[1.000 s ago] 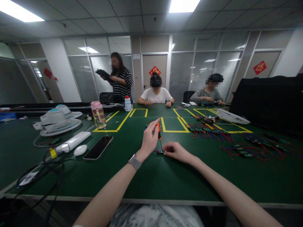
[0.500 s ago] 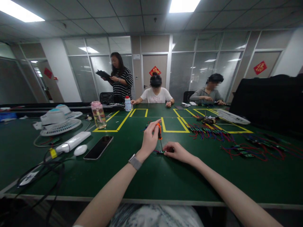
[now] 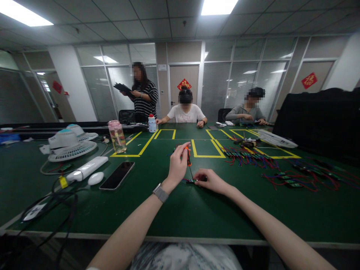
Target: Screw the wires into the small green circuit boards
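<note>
My left hand [image 3: 178, 160] is closed around the orange and black handle of a screwdriver [image 3: 189, 159], held nearly upright. Its thin shaft runs down to a small green circuit board [image 3: 190, 181] lying on the table, where the tip meets the board or its edge; the exact contact is too small to tell. With fingers bent and pinched, my right hand [image 3: 207, 177] grips the board's right end. Red and blue wires come off the board's left side. A watch [image 3: 161, 192] sits on my left wrist.
On the left lie a phone [image 3: 117, 176], a white mouse [image 3: 96, 179], a power strip [image 3: 87, 168] and black cables [image 3: 60, 204]. A pink-lidded bottle [image 3: 117, 137] stands behind them. Wired circuit boards [image 3: 250, 156] are heaped at right. Three people are across the table [image 3: 157, 221].
The screwdriver's handle has shifted and turned slightly within my left hand, tilting a little to the left. My right hand and the board stay in place.
</note>
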{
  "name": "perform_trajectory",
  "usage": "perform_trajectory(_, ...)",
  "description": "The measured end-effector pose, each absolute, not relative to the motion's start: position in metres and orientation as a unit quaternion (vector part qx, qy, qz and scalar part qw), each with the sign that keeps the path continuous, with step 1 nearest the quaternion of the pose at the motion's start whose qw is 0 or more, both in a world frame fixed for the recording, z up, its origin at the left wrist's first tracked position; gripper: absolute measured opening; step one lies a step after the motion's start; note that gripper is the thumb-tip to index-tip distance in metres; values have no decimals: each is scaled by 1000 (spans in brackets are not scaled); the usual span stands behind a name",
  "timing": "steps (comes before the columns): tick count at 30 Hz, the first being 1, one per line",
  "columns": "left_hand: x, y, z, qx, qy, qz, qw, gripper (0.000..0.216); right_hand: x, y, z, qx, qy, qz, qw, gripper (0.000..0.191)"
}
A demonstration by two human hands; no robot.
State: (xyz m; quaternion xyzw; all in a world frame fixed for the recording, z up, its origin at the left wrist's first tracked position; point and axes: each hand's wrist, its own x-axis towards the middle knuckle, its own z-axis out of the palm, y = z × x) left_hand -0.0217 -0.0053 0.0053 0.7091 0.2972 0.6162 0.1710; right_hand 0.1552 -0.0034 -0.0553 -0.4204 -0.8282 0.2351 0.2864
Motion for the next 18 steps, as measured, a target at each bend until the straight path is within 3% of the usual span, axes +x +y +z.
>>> perform_trajectory(6, -21, -6, 4, 701, 300, 629, 151, 18, 155, -3, -55, -425, -830, 229, 280, 15)
perform_trajectory(12, -23, -7, 8, 711, 298, 615, 164, 28, 155, -3, -55, -421, -828, 239, 285, 16)
perform_trajectory(18, -22, -6, 7, 698, 293, 630, 173, 21, 155, -3, -55, -421, -827, 240, 284, 16)
